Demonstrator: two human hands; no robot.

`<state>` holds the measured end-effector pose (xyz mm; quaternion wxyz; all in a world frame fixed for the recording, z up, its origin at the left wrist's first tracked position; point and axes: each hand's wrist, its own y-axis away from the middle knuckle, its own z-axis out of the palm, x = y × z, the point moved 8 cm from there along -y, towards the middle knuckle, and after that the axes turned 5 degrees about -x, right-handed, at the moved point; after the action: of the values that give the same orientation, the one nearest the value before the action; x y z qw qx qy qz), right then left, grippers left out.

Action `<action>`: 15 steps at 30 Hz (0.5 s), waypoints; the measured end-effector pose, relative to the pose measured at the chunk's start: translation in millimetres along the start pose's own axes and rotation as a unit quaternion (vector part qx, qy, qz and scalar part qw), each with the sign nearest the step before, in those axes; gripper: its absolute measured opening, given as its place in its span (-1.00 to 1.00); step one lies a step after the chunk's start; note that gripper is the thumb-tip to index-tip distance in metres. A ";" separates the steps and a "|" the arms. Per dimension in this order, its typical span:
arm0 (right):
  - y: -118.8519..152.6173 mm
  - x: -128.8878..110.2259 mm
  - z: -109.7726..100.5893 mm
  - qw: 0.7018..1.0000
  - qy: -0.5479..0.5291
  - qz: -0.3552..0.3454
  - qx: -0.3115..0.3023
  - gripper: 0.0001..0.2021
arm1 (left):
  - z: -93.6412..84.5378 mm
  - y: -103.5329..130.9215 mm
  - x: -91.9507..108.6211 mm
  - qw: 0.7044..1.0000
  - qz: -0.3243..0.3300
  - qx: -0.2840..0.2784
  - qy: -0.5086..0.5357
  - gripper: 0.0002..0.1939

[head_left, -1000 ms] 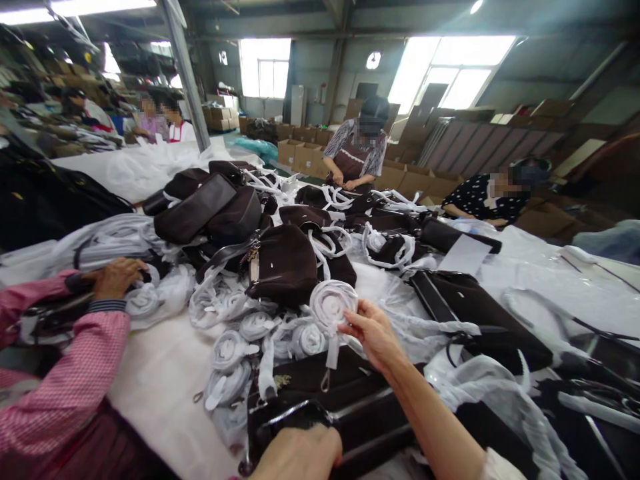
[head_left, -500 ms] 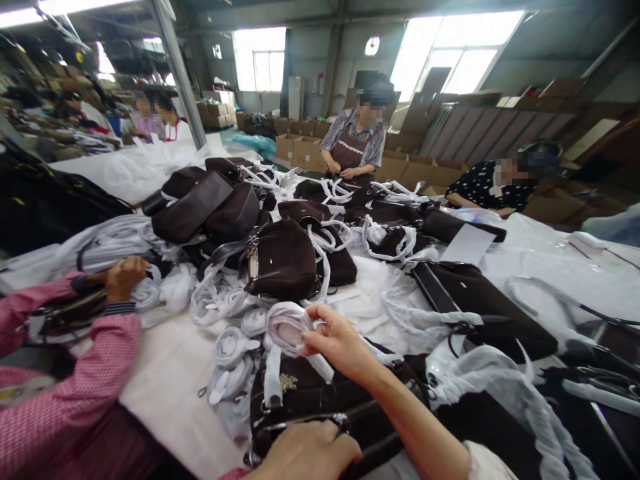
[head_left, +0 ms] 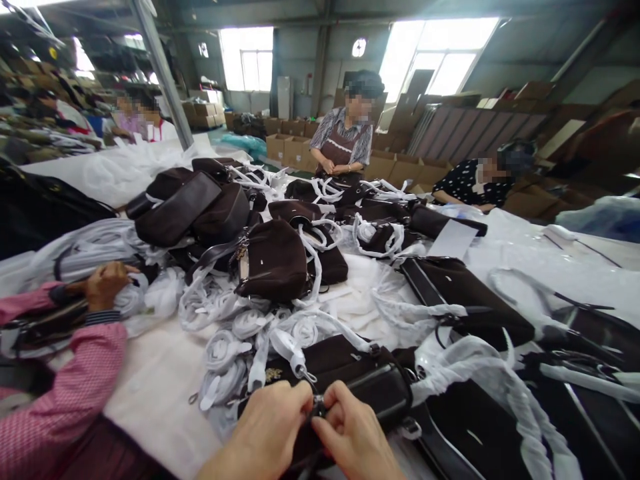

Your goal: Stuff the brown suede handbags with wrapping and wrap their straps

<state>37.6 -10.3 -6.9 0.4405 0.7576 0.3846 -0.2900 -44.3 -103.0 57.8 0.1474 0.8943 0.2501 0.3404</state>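
Note:
My left hand [head_left: 270, 427] and my right hand [head_left: 350, 430] meet at a dark brown handbag [head_left: 385, 390] in front of me. Fingertips of both are pinched at a small metal fitting [head_left: 318, 401] on the bag; its exact kind is too small to tell, and my fingers partly cover it. Just above lies the end of a strap [head_left: 286, 345] wrapped in white paper, with a metal snap hook [head_left: 304, 373] close to my left fingers. A gold chain [head_left: 273, 375] rests on the bag's left side. The bag's lower part is hidden behind my hands.
Several wrapped strap coils [head_left: 223, 352] lie left of the bag. Another brown handbag [head_left: 275, 260] stands beyond, and a flat one [head_left: 465, 300] lies right. A co-worker's pink checked sleeve [head_left: 103, 367] reaches in at left. Two people work across the table.
My right hand has let go of the wrapped strap coil and come down beside my left hand. The strap now lies on the bag, and both hands pinch at the metal fitting.

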 end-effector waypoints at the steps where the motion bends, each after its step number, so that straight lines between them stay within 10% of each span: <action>1: -1.5 3.7 4.5 0.998 -0.055 -0.007 0.002 -0.86 | -4.4 2.1 -0.5 0.999 0.006 -0.006 0.038 -0.76; 8: 6.4 37.2 16.9 0.948 -0.317 0.002 -0.008 -0.63 | -13.2 3.8 -6.1 0.999 0.006 0.012 0.038 -0.78; 15: 5.1 7.5 -16.2 0.984 0.001 -0.134 0.118 -0.78 | 4.2 -25.0 -14.2 0.985 -0.026 -0.029 -0.167 -0.67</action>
<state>47.5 4.9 -3.4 0.3051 0.7460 0.4465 -0.3887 -59.2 -90.3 36.4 0.2214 0.9272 0.2348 0.1899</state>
